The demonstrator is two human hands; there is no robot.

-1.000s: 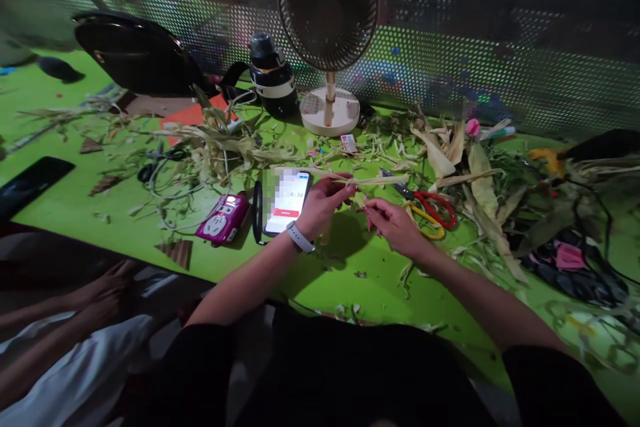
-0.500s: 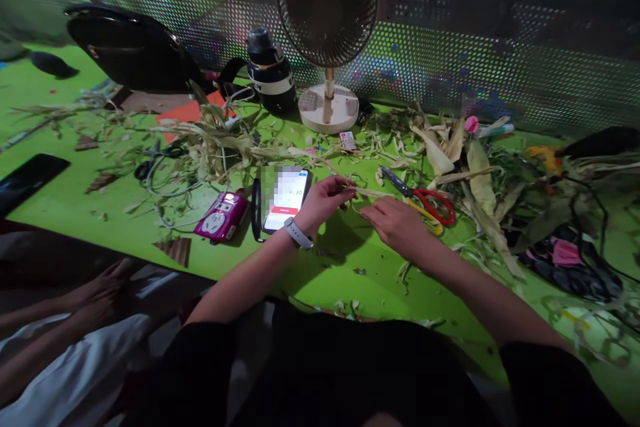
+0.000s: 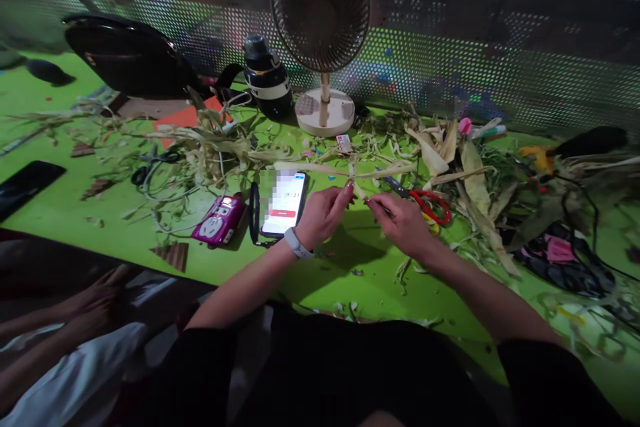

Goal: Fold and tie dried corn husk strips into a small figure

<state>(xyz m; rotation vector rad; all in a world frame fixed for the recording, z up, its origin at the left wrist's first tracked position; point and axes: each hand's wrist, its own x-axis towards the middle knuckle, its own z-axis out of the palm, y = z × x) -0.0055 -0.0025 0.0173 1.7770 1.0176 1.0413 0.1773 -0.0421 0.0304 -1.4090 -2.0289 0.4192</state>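
Fingers [image 3: 347, 191] of the L hand [image 3: 325, 215] were pinched shut on a pale corn-husk strip [image 3: 352, 169], which stood out beyond the fingertips, held just above the tabletop [image 3: 310, 287]. R hand [image 3: 406, 221] was just beside, its thumb & index closed on the strip's near end, so a short bit showed b/w the two hands. More pale lengths ran L & R just past the fingertips; couldn't tell if they were one pc. w/ the strip.

Grey watch band [image 3: 297, 245] on L wrist. Nr the L hand: lit smartphone [image 3: 287, 203], timer approx. 8:31, part of screen pixelated; then a black strap [image 3: 255, 213] & a purple power socket [image 3: 219, 220] w/ white cable [image 3: 145, 180]. Nr the R hand: scissors [image 3: 415, 194], red & yellow handles, blades pointing away to the L.

Husk heap [image 3: 475, 173] on the R, another husk pile [image 3: 205, 147] on the L by orange paper [image 3: 193, 120], scraps all about. At the back: desk fan [image 3: 323, 13] on a round white base, dark bottle [image 3: 267, 80] to its L, black bag [image 3: 130, 57] farther L. 2nd phone [image 3: 30, 187], dark screen, at far L. Btm L: another person's hands [image 3: 103, 293], together, below tabletop level.
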